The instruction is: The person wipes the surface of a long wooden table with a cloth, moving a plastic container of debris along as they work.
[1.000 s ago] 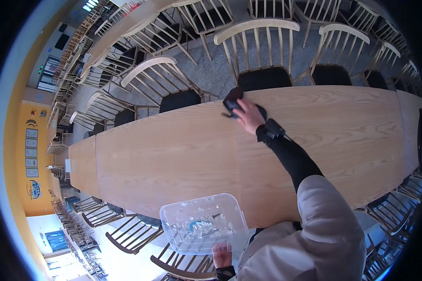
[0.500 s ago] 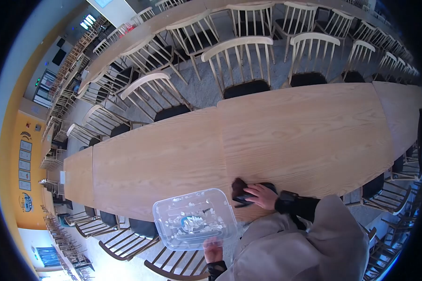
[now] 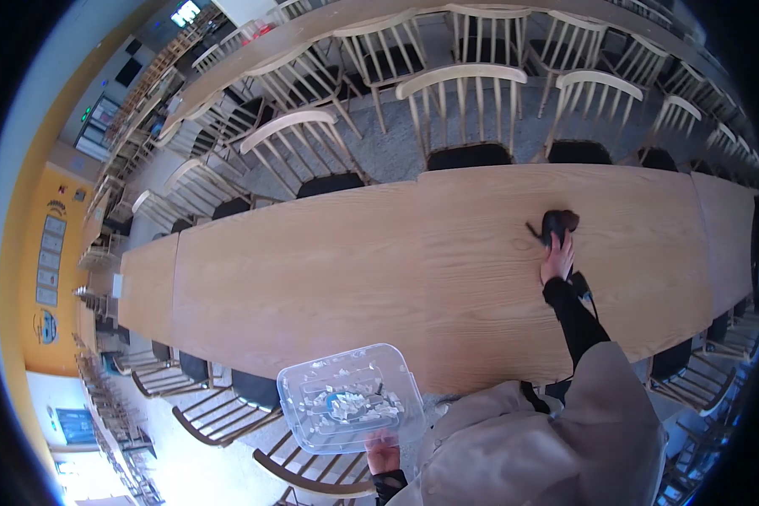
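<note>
Head view: right hand (image 3: 557, 260) is out at full arm's reach, fingers laid flat over the near edge of a dark cloth (image 3: 558, 223). The cloth lies on the worktop (image 3: 329, 270), toward the far side & right of centre. Grip there presses down; can't tell if it curls round the cloth or pinches it. left hand (image 3: 382, 451) has its grip closed on the near rim of a clear bin (image 3: 346, 396) w/ pale scraps (image 3: 350, 406) inside, held just off the worktop's near edge.

To wipe well, I'd judge: keep palm weight on the cloth, make overlapping passes, draw anything loose back to the near edge w/o scattering, and keep the bin rim tight under that edge.

Vs 0.5 s ago: cloth & right hand were at the near edge beside the bin; now they're far out to the right. Bin is in approx. the same spot.
</note>
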